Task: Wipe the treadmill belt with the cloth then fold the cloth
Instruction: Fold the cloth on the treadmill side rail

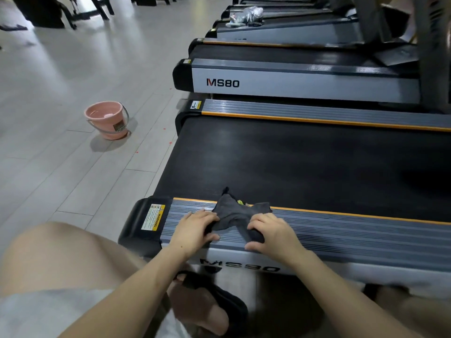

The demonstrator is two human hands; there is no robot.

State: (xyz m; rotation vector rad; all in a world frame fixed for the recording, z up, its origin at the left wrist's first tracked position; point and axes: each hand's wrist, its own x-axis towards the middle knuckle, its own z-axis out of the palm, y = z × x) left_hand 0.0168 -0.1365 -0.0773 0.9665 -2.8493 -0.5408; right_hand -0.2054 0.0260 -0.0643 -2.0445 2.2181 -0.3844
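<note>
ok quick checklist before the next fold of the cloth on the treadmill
1. Left hand grips the cloth: ok, fingers on its left end.
2. Right hand grips the cloth: ok, fingers on its right end.
3. Cloth lies flat for folding: not ok, bunched and pinched in the middle.
4. Cloth on a firm surface: ok, it rests on the near side rail, one corner on the belt.
5. Belt wiped clean: cannot tell.
6. Pink bucket out of the way: ok, on the floor to the left, apart from the treadmill.
</note>
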